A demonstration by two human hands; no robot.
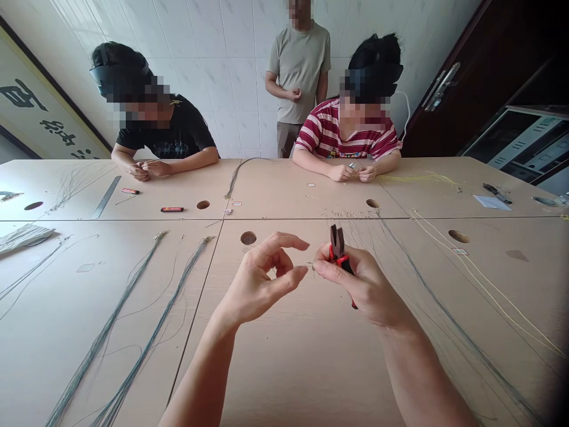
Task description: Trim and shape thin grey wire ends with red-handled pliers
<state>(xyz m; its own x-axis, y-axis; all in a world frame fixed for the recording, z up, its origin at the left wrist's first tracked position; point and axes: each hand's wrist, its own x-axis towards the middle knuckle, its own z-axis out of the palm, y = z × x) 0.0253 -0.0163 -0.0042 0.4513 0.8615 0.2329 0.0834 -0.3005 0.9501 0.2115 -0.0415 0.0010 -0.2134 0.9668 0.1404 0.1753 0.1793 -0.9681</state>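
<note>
My left hand (262, 279) is raised over the middle of the table, thumb and forefinger apart, the other fingers curled inward. My right hand (362, 279) is closed around small pliers (338, 246) with red-and-black handles; their dark jaws point up and away from me and stand slightly apart. At the thumb and fingertip of that hand a tiny thin wire piece (312, 267) sticks out toward my left thumb. It is too fine to make out fully. Beyond my right hand, several small wire ends (351, 213) lie along the table seam.
Two bundles of grey-green wire (128, 302) (164, 320) lie at left, another wire bundle (427, 284) at right beside yellow wires (484, 279). A steel ruler (107, 197) and a marker-like stick (172, 209) lie farther back. Two people sit opposite; one person stands behind.
</note>
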